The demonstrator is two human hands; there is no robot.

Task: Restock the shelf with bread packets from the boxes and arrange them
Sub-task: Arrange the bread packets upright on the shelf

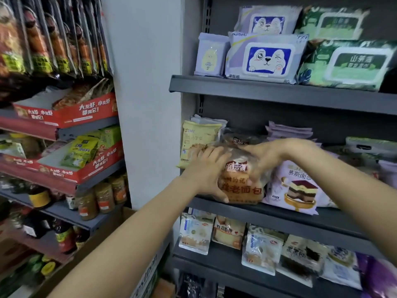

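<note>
The clear plastic orange-printed bread packet (240,183) stands on the grey metal middle shelf (279,214). At its nine o'clock stands a pale yellow bread packet (198,138); at three o'clock, touching, a lilac mousse-cake packet (296,186); behind it, another clear packet (240,137).

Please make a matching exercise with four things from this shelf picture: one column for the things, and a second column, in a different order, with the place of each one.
Things:
1. brown bread packet
2. yellow bread packet
3. purple cake packet
4. blue dog wipes pack

Places:
A. on the upper shelf
B. between the left hand and right hand
C. at the left end of the middle shelf
D. right of the held packet, middle shelf

Pairs: 1-B, 2-C, 3-D, 4-A
</note>
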